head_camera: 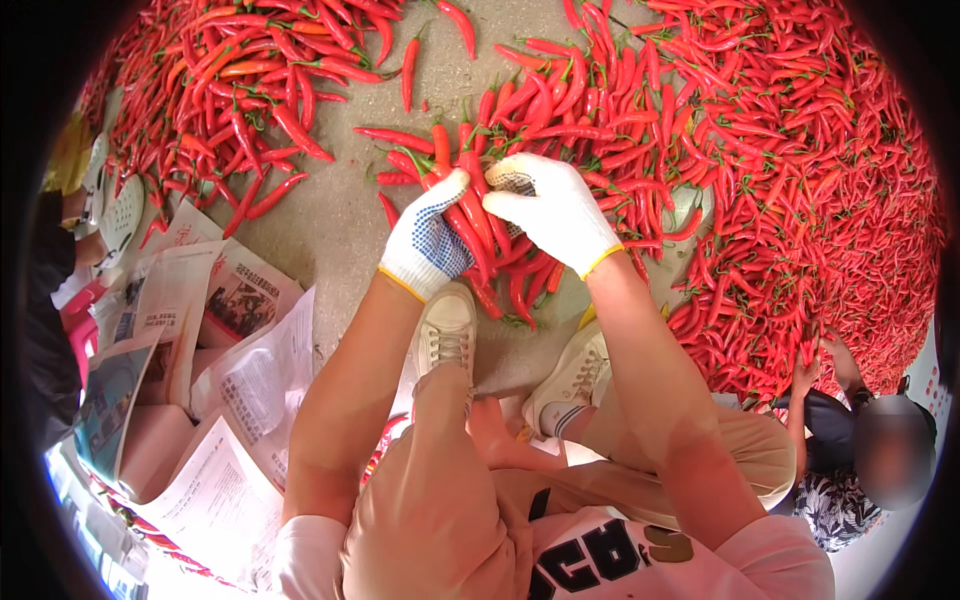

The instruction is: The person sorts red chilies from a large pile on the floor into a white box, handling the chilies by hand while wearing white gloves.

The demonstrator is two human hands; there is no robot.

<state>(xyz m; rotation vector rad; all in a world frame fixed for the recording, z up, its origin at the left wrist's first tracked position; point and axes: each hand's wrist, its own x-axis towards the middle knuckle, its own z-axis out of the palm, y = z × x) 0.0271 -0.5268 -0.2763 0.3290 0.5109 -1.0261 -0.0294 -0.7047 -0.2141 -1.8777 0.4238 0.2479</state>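
White knit gloves with yellow cuffs cover both hands. My left hand, its palm dotted blue, is closed around several long red chili peppers with green stems pointing away from me. My right hand is at the right side of that bunch, thumb and forefinger bent close together near the stems; whether a pepper or stem is between them I cannot tell. Under and beyond the hands lie more loose red chilies on the concrete floor. My shoes are just below them.
A chili pile lies at the upper left, and a much larger heap fills the right. Printed newspaper sheets spread at the left. Beyond them is part of another person with white perforated shoes. A co-worker reaches into the heap at the lower right.
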